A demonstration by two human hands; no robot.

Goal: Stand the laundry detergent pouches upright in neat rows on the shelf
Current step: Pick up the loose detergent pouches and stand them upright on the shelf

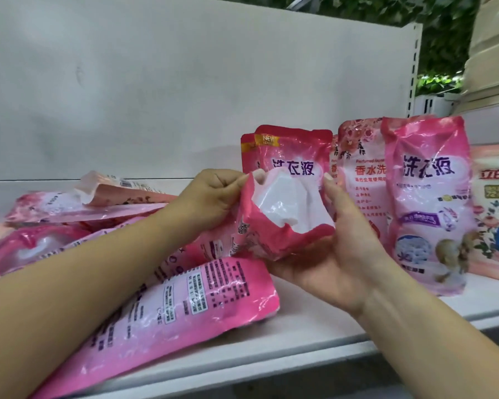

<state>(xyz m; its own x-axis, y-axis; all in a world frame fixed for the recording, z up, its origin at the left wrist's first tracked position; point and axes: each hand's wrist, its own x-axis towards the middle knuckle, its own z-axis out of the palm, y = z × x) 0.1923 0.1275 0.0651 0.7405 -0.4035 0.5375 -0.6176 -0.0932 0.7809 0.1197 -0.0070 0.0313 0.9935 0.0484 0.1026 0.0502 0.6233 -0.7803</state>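
A glossy pink plastic detergent pouch point(283, 217) is being held above the white metal shelf point(314, 326), its white gusseted bottom turned up toward the camera; the small print on its side is too crumpled to read. The left hand point(213, 197) is pinching the pouch's upper left edge, thumb and fingers closed together on the film. The right hand point(337, 249) is cupping the pouch from the right and underneath, palm up and fingers partly curled, with a fingertip touching the upper right corner.

Behind the held pouch, a deep pink pouch with a gold "NEW" tag point(288, 156) is standing upright and showing the purple characters 洗衣液. Just to its right, a paler floral pouch point(360, 168) is reading "Perfumed laundry…" and 香水洗, the rest being hidden. Nearer and further right, a tall pink standing pouch point(427, 203) is again showing 洗衣液 above a purple band. At the far right edge, a pale floral pack point(493, 208) is showing 立白 in red and "72".

On the left, a heap of pink pouches point(55, 223) is lying flat. Nearest, a large pink pouch lying on its front point(167, 321) is showing blocks of fine print, too small to read.
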